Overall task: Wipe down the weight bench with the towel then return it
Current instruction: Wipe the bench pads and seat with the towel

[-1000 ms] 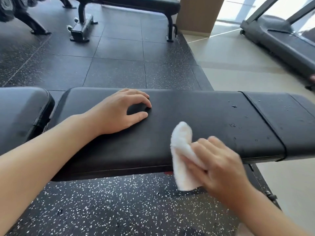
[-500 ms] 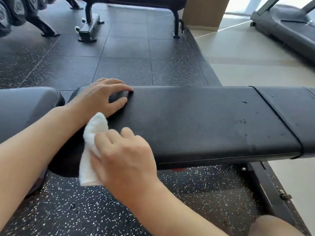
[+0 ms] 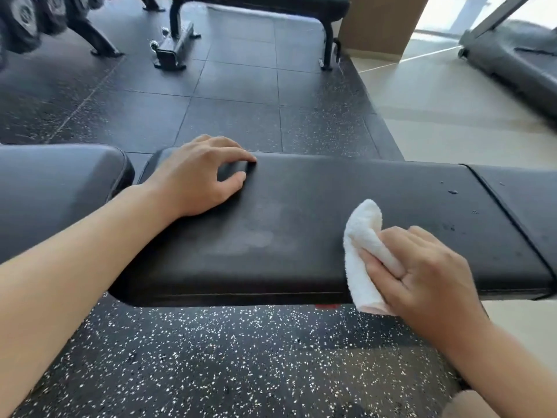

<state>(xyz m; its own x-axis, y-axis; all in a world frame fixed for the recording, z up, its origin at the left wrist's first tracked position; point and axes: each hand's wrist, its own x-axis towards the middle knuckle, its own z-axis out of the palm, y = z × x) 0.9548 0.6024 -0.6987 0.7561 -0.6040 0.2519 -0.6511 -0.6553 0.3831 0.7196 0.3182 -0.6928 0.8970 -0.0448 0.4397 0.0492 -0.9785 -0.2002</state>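
Head view: right hand [image 3: 422,273] grips the white towel [image 3: 363,254], fingers curled round its bunched middle, pressing it onto the near right part of the weight bench [image 3: 316,212] pad. One rounded end of the towel stands up above the fingers on the pad surface; the other end hangs down over the pad's near edge, in front of the speckled rubber floor [image 3: 226,357]. Left hand [image 3: 199,176] rests palm-down on the far left corner of the same pad, holding nothing, its fingers bent with the tips and thumb touching the upholstery. A dull, smeared patch lies on the pad between the two hands; it may be moisture, though the surface glare prevents confirmation. Small droplets [image 3: 452,192] sit on the pad to the right of the towel, near the seam that separates this pad from the next section. A second padded section [image 3: 57,188] adjoins the bench on the left, separated by a narrow gap. Beyond the bench stand another bench [image 3: 259,4], a dumbbell rack [image 3: 36,22] at far left, and a treadmill [image 3: 512,55] at far right on the pale tile floor.
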